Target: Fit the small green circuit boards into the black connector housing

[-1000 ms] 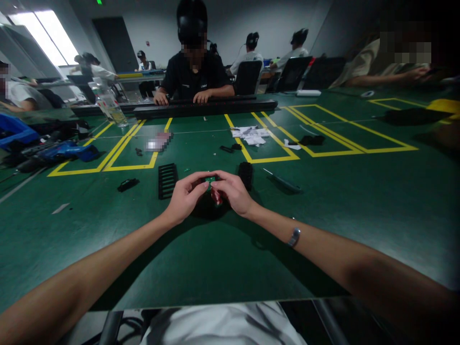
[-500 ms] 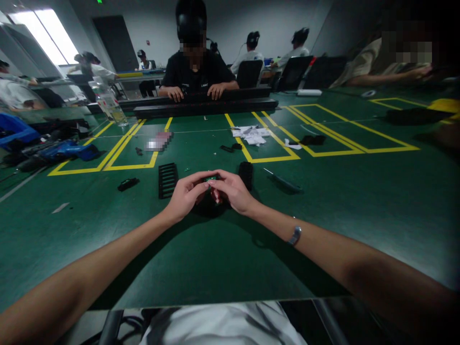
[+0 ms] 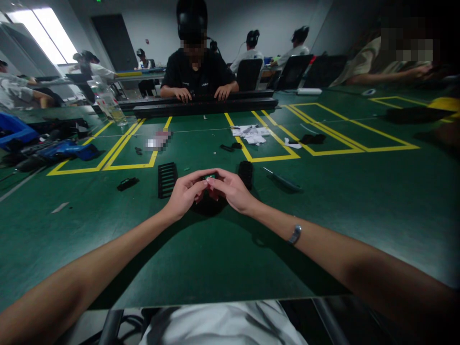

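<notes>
A small green piece, perhaps a circuit board (image 3: pixel 210 178), shows between the fingertips of my two hands, above the green table (image 3: pixel 212 258). My left hand (image 3: pixel 185 194) grips it from the left with thumb and fingers closed. From the right, my right hand (image 3: pixel 232 190) closes on the same piece, its thumb pressed near the top. The fingers cover most of the piece. Left of my hands lies a black slotted tray (image 3: pixel 167 180). A second black ribbed part (image 3: pixel 246 174) is just beyond my right hand. Farther right lies a screwdriver (image 3: pixel 285 180).
A small black part (image 3: pixel 128 184) lies to the left. Crumpled white paper (image 3: pixel 253 134) is farther off. A clear bottle (image 3: pixel 109 103) and blue tools (image 3: pixel 68 149) stand or lie at left. Across the table a person (image 3: pixel 197 72) rests both hands on long black bars (image 3: pixel 208 106).
My fingers have shifted slightly around the green piece, and the reddish glimpse beneath them shows less. The person opposite has moved their hands a little to the right along the bars.
</notes>
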The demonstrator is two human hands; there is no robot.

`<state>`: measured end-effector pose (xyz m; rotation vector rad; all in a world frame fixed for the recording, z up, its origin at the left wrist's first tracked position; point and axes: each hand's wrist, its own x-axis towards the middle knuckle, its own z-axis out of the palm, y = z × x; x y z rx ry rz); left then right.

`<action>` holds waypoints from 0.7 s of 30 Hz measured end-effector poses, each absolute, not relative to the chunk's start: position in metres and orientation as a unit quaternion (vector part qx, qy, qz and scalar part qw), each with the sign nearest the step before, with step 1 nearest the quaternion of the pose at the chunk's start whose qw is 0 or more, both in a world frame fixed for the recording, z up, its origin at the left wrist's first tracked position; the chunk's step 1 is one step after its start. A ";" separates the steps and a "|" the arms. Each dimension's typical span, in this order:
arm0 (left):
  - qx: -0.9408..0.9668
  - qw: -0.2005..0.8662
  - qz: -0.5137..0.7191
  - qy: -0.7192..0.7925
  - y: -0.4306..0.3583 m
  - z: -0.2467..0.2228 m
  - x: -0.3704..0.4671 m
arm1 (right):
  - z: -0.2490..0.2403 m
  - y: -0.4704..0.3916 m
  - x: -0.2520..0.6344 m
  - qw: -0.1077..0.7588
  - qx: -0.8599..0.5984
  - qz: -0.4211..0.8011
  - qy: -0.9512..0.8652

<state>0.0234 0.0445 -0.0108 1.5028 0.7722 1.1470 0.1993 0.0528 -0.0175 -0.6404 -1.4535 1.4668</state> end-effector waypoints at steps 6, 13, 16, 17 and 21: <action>0.617 0.533 0.481 0.322 0.046 -0.012 0.024 | -0.017 0.052 0.198 0.467 -0.266 0.606 -0.586; 0.618 0.538 0.475 0.320 0.047 -0.013 0.024 | -0.015 0.051 0.197 0.476 -0.279 0.627 -0.550; 0.622 0.532 0.473 0.325 0.047 -0.013 0.024 | -0.014 0.049 0.196 0.484 -0.270 0.649 -0.521; 0.623 0.530 0.474 0.326 0.047 -0.013 0.024 | -0.014 0.049 0.196 0.486 -0.268 0.655 -0.513; 0.625 0.524 0.477 0.328 0.047 -0.014 0.024 | -0.014 0.047 0.195 0.490 -0.267 0.667 -0.494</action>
